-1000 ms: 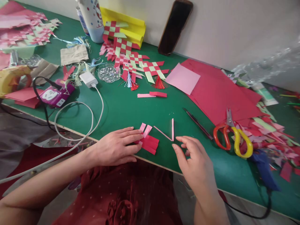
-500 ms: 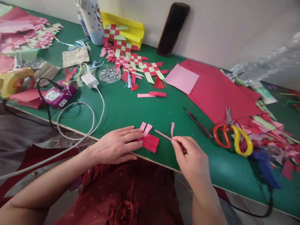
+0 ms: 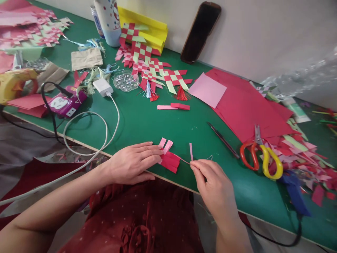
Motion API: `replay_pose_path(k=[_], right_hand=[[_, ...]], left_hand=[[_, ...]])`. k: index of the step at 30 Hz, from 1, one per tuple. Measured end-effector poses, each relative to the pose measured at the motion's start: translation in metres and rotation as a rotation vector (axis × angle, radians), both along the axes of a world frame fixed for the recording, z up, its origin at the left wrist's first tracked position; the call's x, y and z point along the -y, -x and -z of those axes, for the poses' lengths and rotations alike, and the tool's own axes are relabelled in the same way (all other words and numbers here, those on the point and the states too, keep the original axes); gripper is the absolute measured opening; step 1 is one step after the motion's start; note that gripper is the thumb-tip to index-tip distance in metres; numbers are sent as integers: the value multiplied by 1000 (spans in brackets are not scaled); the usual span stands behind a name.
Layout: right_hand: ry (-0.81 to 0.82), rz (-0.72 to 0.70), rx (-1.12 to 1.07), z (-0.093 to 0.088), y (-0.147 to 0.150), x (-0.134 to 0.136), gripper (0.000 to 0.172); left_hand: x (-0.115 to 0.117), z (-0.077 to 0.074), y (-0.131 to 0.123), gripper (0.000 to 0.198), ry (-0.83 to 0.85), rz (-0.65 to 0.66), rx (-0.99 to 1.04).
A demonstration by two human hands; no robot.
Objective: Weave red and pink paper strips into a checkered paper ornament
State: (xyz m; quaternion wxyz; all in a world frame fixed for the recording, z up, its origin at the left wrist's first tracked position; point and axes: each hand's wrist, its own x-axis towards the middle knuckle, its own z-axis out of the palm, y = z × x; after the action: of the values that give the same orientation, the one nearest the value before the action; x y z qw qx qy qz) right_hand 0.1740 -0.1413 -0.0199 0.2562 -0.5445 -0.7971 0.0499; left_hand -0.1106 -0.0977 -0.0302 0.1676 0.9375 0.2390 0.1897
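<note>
Near the table's front edge, a small piece of red and pink paper strips (image 3: 170,162) lies partly under my left hand (image 3: 135,162). That hand rests flat on it, palm down, with its fingers stretched out. To the right, my right hand (image 3: 210,179) pinches a narrow pink paper strip (image 3: 191,151) between thumb and fingers. One end of the strip stands up; a thin length runs left to the red paper's edge. Beyond my hands lies a folded red and pink strip (image 3: 173,106).
Scissors (image 3: 259,151) and a dark pen-like tool (image 3: 223,140) lie right of my right hand. Red sheets (image 3: 247,105) are behind them, paper scraps (image 3: 313,154) beyond. A white cable (image 3: 113,116) loops at left. Woven paper pieces (image 3: 142,52) sit at the back.
My right hand has moved slightly down and left with the pink strip, whose left part now reaches the red paper's edge. My left hand stays on the paper. The view has shifted a little.
</note>
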Motion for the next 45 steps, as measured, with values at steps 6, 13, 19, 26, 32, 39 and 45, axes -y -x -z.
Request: replay_pose_path(k=[6, 13, 19, 26, 32, 39, 45], right_hand=[[55, 203, -190, -6, 0, 9, 7], [278, 107, -312, -12, 18, 21, 5], [103, -127, -219, -7, 20, 22, 18], [-115, -247, -147, -1, 27, 25, 26], [-124, -240, -98, 0, 25, 23, 22], [-128, -174, -114, 2, 26, 24, 21], [-118, -192, -187, -1, 36, 20, 26]], left_hand=[[-1, 0, 0, 43, -28, 17, -9], [-1, -1, 1, 42, -34, 19, 7], [-1, 1, 1, 41, -23, 19, 21], [-1, 2, 1, 40, -7, 19, 27], [-2, 1, 1, 40, -14, 19, 20], [-1, -1, 1, 39, -16, 18, 42], [-1, -1, 1, 38, -3, 21, 33]])
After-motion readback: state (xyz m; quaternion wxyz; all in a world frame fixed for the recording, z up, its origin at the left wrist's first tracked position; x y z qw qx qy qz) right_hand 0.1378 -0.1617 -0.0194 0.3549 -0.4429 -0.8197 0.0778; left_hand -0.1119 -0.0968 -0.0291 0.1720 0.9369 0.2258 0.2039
